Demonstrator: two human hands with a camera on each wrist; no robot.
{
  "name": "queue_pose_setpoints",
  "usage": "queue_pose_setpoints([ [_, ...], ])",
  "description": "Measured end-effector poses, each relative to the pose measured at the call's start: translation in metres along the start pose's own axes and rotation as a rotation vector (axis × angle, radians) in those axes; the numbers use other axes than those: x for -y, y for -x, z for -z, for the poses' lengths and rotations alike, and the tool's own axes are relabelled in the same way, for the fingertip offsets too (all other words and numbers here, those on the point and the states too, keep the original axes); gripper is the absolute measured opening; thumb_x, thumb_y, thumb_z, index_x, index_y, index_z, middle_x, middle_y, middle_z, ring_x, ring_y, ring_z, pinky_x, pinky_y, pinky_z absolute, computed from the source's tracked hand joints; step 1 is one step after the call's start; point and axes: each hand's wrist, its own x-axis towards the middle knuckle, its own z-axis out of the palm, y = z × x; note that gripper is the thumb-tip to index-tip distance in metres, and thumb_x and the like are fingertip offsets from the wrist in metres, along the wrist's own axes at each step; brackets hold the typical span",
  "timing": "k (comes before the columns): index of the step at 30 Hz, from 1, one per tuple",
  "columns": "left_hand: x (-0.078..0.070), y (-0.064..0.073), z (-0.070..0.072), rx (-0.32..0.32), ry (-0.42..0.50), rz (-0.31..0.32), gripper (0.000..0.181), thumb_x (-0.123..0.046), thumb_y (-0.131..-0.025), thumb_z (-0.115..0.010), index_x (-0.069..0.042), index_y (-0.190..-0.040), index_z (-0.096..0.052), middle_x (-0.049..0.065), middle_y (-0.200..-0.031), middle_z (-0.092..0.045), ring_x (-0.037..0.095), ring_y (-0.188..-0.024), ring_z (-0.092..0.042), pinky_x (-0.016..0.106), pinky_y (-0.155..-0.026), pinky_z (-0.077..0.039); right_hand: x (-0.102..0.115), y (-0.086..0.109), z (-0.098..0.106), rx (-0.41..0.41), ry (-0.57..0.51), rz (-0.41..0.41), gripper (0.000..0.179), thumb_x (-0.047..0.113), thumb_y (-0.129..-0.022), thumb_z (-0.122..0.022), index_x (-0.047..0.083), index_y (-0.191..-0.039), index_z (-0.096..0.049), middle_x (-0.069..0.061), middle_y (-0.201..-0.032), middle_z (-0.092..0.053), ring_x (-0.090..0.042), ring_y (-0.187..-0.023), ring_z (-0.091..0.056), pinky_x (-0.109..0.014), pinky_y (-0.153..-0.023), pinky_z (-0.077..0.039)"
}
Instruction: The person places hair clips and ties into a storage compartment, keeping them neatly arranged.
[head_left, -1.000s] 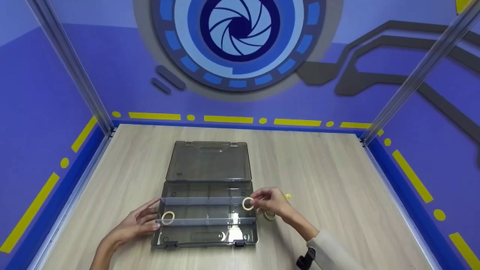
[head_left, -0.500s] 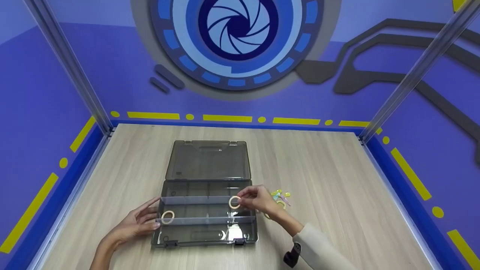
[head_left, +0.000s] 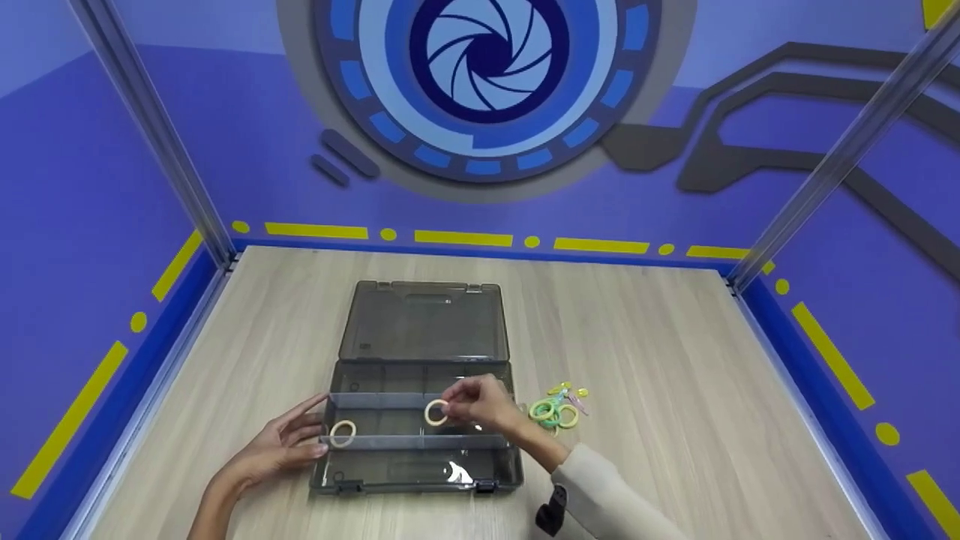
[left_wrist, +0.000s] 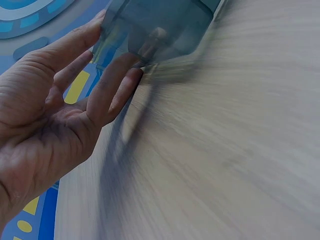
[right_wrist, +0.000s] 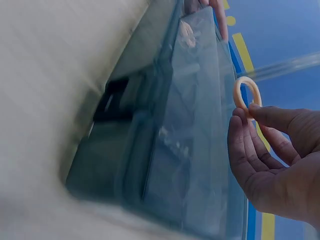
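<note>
A smoky clear plastic compartment box (head_left: 416,489) lies on the table with its lid (head_left: 424,322) laid back. Its long dividers run left to right. My right hand (head_left: 480,403) pinches a pale orange ring (right_wrist: 238,97) between thumb and fingertips, held upright over the middle long compartment. A similar ring (head_left: 333,435) leans at the left end of that compartment, against the front divider. My left hand (head_left: 274,448) touches the box's left wall, fingers extended; in the left wrist view its fingertips (left_wrist: 131,75) meet the clear side wall.
Right of the box lies a small pile of green and yellow rings (head_left: 541,411) with yellow, blue and purple small pieces (head_left: 578,402). Blue printed panels (head_left: 225,135) and metal posts (head_left: 817,165) bound the wooden table (head_left: 637,337) at the back and sides.
My right hand has moved left with the pale ring, from the box's right end to about mid-compartment. The pile beside the box has come into view. My left hand stays at the left wall.
</note>
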Motion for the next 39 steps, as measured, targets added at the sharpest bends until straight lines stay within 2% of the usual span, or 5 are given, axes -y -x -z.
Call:
queue_pose_setpoints([
  [5, -0.003, 0.000, -0.001, 0.004, 0.011, -0.002, 0.091, -0.013, -0.095, -0.072, -0.010, -0.165, -0.012, 0.036, -0.155, -0.027, 0.033, -0.138, -0.045, 0.031, -0.098, -0.055, 0.004, -0.011, -0.026, -0.007, 0.020, 0.015, 0.012, -0.009, -0.083, -0.076, -0.012, -0.094, -0.074, -0.029, -0.087, -0.074, -0.039, -0.075, -0.075, -0.044, -0.069, -0.063],
  [8, -0.003, 0.000, -0.001, 0.006, 0.019, 0.004, 0.091, -0.013, -0.095, -0.072, -0.009, -0.164, -0.012, 0.035, -0.155, -0.028, 0.028, -0.136, -0.047, 0.031, -0.098, -0.055, 0.004, -0.017, -0.040, -0.019, 0.052, 0.028, 0.009, -0.010, -0.081, -0.076, -0.010, -0.091, -0.075, -0.026, -0.084, -0.075, -0.039, -0.072, -0.075, -0.033, -0.063, -0.062],
  [17, 0.000, -0.001, -0.002, -0.014, 0.028, 0.007, 0.091, -0.011, -0.094, -0.073, -0.009, -0.164, -0.015, 0.034, -0.154, -0.031, 0.024, -0.133, -0.051, 0.028, -0.096, -0.055, 0.000, -0.023, -0.068, -0.111, 0.076, 0.086, 0.005, -0.005, -0.083, -0.077, -0.006, -0.088, -0.076, -0.021, -0.080, -0.076, -0.004, -0.060, -0.063, -0.012, -0.054, -0.050],
  [26, -0.002, -0.003, -0.002, -0.056, 0.014, 0.026, 0.092, -0.011, -0.093, -0.075, -0.009, -0.164, -0.017, 0.035, -0.155, -0.033, 0.029, -0.136, -0.050, 0.023, -0.097, -0.052, -0.003, -0.026, -0.084, -0.128, 0.113, 0.079, 0.006, -0.006, -0.080, -0.079, -0.007, -0.085, -0.076, -0.019, -0.078, -0.077, -0.018, -0.065, -0.073, -0.011, -0.057, -0.050],
  [39, -0.001, -0.002, -0.002, -0.028, 0.019, 0.008, 0.090, -0.011, -0.095, -0.072, -0.010, -0.164, -0.015, 0.034, -0.155, -0.033, 0.033, -0.138, -0.047, 0.023, -0.097, -0.051, -0.006, -0.037, -0.105, -0.172, 0.225, 0.096, 0.006, -0.008, -0.075, -0.080, -0.003, -0.077, -0.077, -0.015, -0.070, -0.075, -0.008, -0.057, -0.067, -0.012, -0.053, -0.048],
])
